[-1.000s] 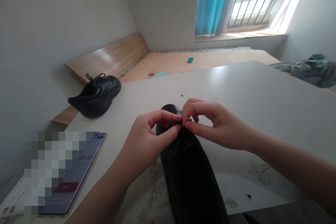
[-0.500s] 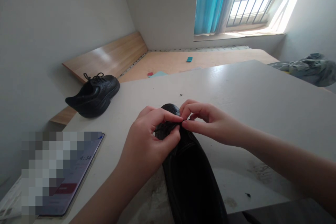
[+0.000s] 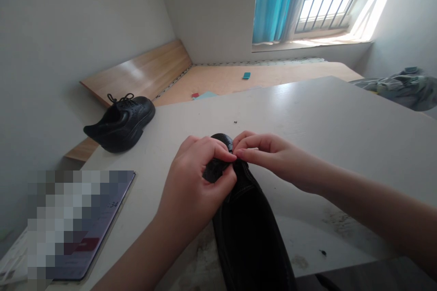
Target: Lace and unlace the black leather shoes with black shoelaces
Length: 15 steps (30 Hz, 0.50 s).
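The left hand (image 3: 196,177) has its forefinger and thumb curled to a narrow gap, the right hand (image 3: 275,157) has its fingertips bunched, and the two meet over the lacing of a black, grained-leather shoe with a long open collar (image 3: 251,223); whether a lace is pinched between them cannot be told, as the fingers cover it. Both hands are about equally near, coming in from either side across the shoe's long axis, which runs from the rounded, faintly shiny toe, pointing toward the far edge of the smooth white worktop (image 3: 300,118), back to the near edge, with the heel end out of view. The dark opening lies on the near side of the fingertips, the toe just beyond. Toward the worktop's left edge sits a second black leather shoe with a thick sole and a bowed lace (image 3: 124,122), and nearer along that edge lies a flat, glossy phone (image 3: 92,238), partly blurred out
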### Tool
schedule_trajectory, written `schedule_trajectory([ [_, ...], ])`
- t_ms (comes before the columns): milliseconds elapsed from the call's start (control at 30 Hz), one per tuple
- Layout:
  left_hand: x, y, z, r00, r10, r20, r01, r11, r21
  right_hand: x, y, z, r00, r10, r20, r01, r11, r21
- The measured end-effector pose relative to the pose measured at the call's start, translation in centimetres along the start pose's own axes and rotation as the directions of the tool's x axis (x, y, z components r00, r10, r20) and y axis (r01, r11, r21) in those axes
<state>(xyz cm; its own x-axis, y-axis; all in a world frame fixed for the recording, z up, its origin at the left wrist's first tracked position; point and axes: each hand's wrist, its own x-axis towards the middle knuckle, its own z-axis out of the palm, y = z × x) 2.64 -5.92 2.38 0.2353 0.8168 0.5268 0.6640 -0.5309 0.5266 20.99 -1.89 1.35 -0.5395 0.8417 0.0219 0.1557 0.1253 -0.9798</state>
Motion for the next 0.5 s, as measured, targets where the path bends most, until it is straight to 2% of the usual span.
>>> schedule_trajectory([
  [167,0.16,0.01,0.09,0.985,0.174,-0.018,-0.173,0.984,0.050,-0.18,-0.27,-0.31,0.999,0.021,0.026,-0.022,0.999,0.026],
  [500,0.13,-0.26,0.12,0.968,0.245,-0.057,-0.241,0.968,0.076,0.07,0.35,-0.40,0.998,0.050,0.041,-0.059,0.965,0.256],
])
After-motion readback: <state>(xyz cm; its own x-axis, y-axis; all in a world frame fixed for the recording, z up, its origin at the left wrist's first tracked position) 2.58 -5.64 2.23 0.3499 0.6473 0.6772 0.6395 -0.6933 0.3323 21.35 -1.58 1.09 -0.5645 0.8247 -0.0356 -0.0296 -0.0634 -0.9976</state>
